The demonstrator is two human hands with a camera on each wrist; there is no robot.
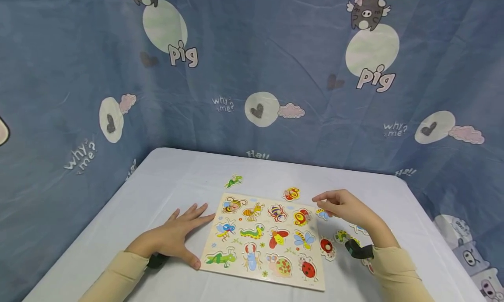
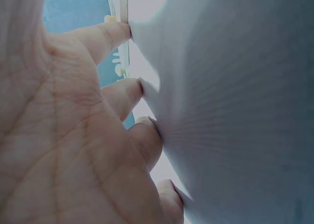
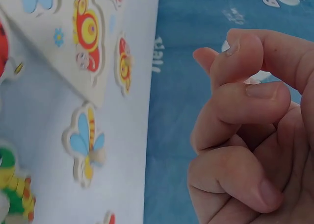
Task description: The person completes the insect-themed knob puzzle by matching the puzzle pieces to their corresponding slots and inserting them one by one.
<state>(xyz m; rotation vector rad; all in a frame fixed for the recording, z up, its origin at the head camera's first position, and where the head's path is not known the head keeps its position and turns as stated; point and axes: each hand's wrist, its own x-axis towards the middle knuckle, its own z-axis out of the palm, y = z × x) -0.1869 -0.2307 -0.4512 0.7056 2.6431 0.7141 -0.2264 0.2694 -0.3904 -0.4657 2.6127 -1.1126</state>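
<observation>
A wooden peg puzzle board (image 1: 293,279) printed with insects lies on the table. My left hand (image 1: 173,235) rests spread at its left side, with the thumb at the lower left corner and the index fingertip at the left edge. In the left wrist view the fingertips (image 2: 131,97) press on the white surface. My right hand (image 1: 346,208) is raised off the board's upper right corner, fingers loosely bent and holding nothing. Below it lies a dragonfly piece (image 3: 88,145) with a small knob. A red-and-yellow butterfly piece (image 1: 291,194) lies behind the board.
A grasshopper piece (image 1: 234,180) lies beyond the board's upper left. To its right are a ladybug piece (image 1: 327,248), a caterpillar piece (image 1: 342,236) and other pieces partly under the right wrist. A blue printed curtain (image 1: 236,65) hangs behind the white table (image 1: 177,170).
</observation>
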